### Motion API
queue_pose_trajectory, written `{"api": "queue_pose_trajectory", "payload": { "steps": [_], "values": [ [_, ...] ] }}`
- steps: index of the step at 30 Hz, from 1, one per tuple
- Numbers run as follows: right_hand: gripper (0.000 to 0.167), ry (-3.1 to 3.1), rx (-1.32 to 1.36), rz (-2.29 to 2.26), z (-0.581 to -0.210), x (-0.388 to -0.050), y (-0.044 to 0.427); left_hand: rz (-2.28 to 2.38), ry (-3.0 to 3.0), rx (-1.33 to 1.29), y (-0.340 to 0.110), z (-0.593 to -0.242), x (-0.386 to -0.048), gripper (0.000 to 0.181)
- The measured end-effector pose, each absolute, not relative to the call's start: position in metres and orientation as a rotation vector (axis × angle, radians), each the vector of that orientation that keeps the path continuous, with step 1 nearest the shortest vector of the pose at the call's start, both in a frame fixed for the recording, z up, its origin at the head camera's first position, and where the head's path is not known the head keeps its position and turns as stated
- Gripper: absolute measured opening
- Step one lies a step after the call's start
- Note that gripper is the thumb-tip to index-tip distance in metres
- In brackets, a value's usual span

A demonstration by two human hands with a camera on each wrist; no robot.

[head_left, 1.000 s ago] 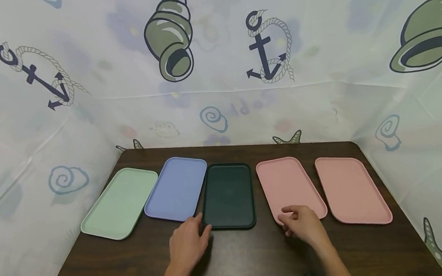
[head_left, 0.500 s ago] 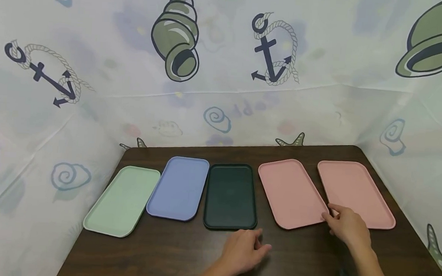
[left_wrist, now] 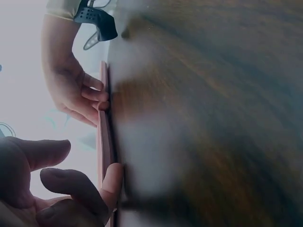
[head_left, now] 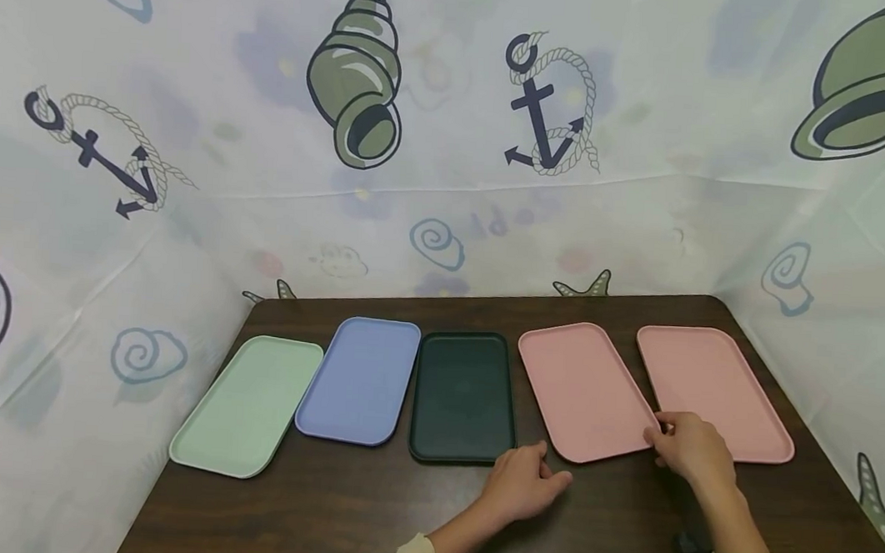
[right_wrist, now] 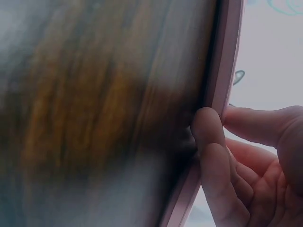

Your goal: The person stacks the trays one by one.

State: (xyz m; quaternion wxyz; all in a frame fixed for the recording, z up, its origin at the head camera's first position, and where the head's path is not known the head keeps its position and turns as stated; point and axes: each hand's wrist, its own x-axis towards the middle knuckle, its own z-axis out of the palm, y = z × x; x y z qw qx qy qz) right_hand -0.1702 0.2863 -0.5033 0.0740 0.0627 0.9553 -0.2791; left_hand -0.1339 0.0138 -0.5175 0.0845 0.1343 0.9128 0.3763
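My right hand (head_left: 692, 448) pinches the near right corner of the left pink tray (head_left: 587, 388) between thumb (right_wrist: 251, 124) and index finger (right_wrist: 207, 125). The right pink tray (head_left: 710, 391) lies partly behind this hand. My left hand (head_left: 525, 485) is low over the table, its fingers loosely bent with nothing between them. It is near the corners of the dark green tray (head_left: 464, 399) and the left pink tray. In the left wrist view a fingertip (left_wrist: 112, 177) overlaps a pink rim; contact there cannot be told.
A blue tray (head_left: 358, 381) and a light green tray (head_left: 246, 404) lie at the left of the row. All sit on a dark brown table (head_left: 310, 512). A white sheet (head_left: 450, 127) printed with shells and anchors hangs around the back and sides.
My left hand has moved right, from the blue tray's near corner past the dark green tray. My right hand has moved right along the left pink tray's near edge to its right corner.
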Motion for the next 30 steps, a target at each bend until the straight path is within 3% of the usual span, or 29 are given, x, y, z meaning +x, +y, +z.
{"api": "queue_pose_trajectory", "payload": {
  "steps": [7, 25, 30],
  "values": [
    [0.051, 2.842, 0.185, -0.841, -0.503, -0.170, 0.284, 1.237, 2.602, 0.259, 0.021, -0.520, -0.139, 0.059],
    [0.050, 2.551, 0.253, -1.419, -0.503, -0.147, 0.283, 1.684, 2.535, 0.110, 0.009, -0.523, -0.136, 0.029],
    [0.049, 2.550, 0.301, -1.503, -0.501, -0.136, 0.275, 1.795, 2.526, 0.046, 0.007, -0.525, -0.139, 0.037]
  ]
}}
